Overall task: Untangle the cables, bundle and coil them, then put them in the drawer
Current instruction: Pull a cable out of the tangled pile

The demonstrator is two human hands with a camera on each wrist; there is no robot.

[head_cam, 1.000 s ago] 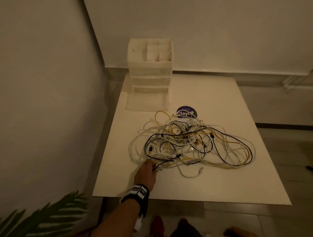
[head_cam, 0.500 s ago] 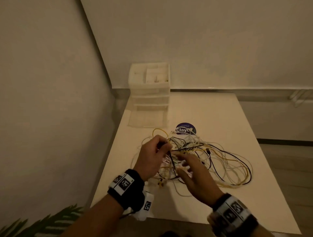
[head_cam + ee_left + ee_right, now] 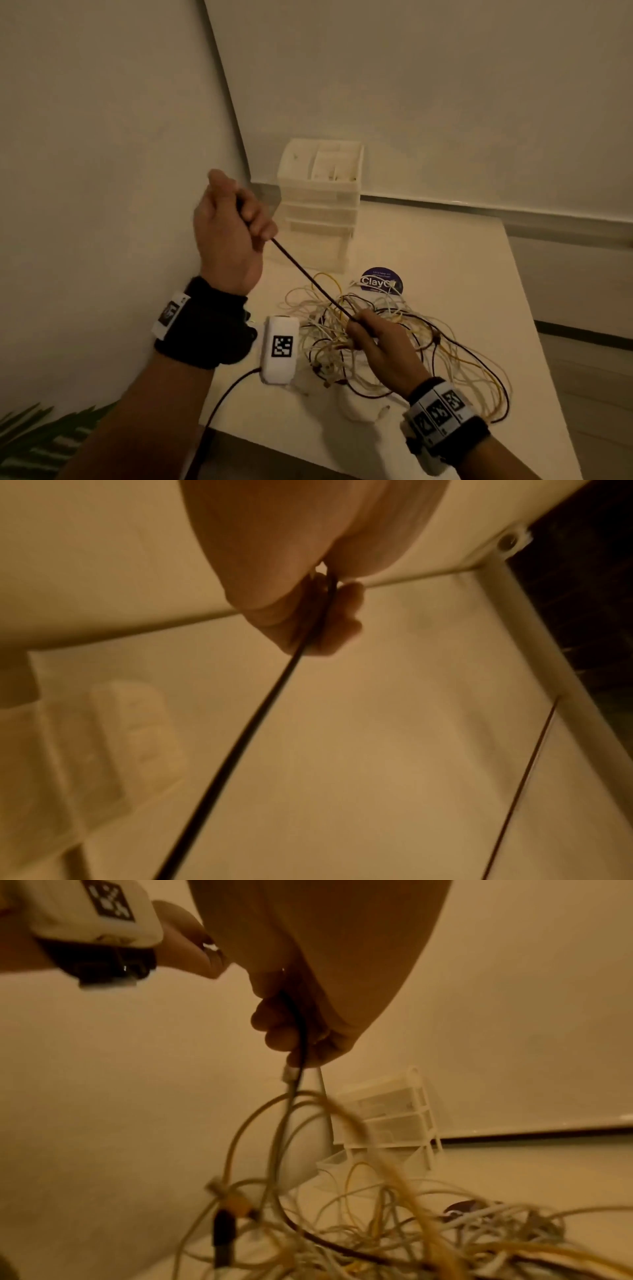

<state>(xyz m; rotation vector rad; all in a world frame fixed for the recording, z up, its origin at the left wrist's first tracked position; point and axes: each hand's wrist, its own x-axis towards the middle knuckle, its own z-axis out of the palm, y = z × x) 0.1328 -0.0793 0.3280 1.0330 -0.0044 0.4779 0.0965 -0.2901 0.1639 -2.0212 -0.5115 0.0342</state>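
In the head view the left hand (image 3: 233,233) was raised at centre left of the frame, its fingers curled round a black cable (image 3: 310,277) that ran taut, down and to the right, to the right hand (image 3: 380,346) low at centre right. The left wrist view showed the cable (image 3: 274,696) leaving between the curled fingers (image 3: 342,620) and thumb. In the right wrist view the right hand's fingers (image 3: 274,1031) were curled round the same black cable (image 3: 301,1042) just above the tangle, and a pale connector hung right beside it; I could not tell whether that was held too. The tangle of cables (image 3: 394,342), white, yellow and black, lay heaped on the white table (image 3: 479,274) at lower centre right, partly under the right hand. The drawer unit (image 3: 320,205) stood at upper centre against the wall, its lowest drawer (image 3: 308,251) drawn out toward the tangle. A round dark sticker (image 3: 380,281) lay between the drawer and the heap. I judged the step to be the untangling, at its start: one black cable was being drawn free, and nothing was coiled or stowed. The next move would call for feeding the cable hand over hand while holding the heap down, and for watching where it snags on other loops.
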